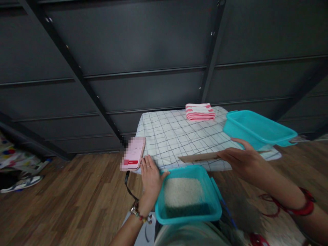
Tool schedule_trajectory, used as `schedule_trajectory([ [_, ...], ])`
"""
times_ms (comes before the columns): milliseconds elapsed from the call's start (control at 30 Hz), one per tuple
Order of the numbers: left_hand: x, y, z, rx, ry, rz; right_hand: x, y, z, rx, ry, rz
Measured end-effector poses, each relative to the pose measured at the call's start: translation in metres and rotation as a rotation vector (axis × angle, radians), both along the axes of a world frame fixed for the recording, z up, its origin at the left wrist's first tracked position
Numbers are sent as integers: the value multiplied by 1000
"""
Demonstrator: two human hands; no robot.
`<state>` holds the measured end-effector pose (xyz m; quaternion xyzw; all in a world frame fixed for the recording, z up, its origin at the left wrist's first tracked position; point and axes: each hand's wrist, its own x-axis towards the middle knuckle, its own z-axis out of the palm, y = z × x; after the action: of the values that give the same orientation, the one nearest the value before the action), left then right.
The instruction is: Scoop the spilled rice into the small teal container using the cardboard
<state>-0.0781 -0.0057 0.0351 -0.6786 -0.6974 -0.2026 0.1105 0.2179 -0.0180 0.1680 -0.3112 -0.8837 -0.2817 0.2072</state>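
In the head view my left hand (151,176) lies with fingers stretched out at the table's edge, beside a pink phone (134,154). Its thumb touches the rim of a turquoise plastic bin (188,218) that holds white rice-like grains (183,192). My right hand (241,160) grips a flat, brown, cardboard-like piece (198,156), seen nearly edge-on above the front of the table. Just beyond that hand stands a second turquoise bin (258,130); the near wall hides most of its inside.
A checked white cloth (166,133) covers the small table. Near its back edge lies a folded pink-and-white towel (200,112). Dark metal panels (153,44) rise behind the table. At far left, a person's shoe (23,183) shows on the wooden floor (84,191).
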Motion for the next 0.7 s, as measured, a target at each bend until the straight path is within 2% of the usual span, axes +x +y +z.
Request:
schedule_trajectory([
  [133, -1, 0, 0, -8, 7, -4, -5, -17, 6, 27, 50, 93],
  [200, -1, 0, 2, -17, 7, 2, -5, -21, 9, 24, 64, 96],
  [400, 0, 0, 2, -27, 32, 11, 1, -11, 4, 88, 26, 10],
  [600, -2, 1, 0, -13, 21, -8, 1, -15, 3, -4, 85, 133],
  [700, -2, 0, 1, -22, 25, 7, 2, -10, 2, -1, 100, 75],
])
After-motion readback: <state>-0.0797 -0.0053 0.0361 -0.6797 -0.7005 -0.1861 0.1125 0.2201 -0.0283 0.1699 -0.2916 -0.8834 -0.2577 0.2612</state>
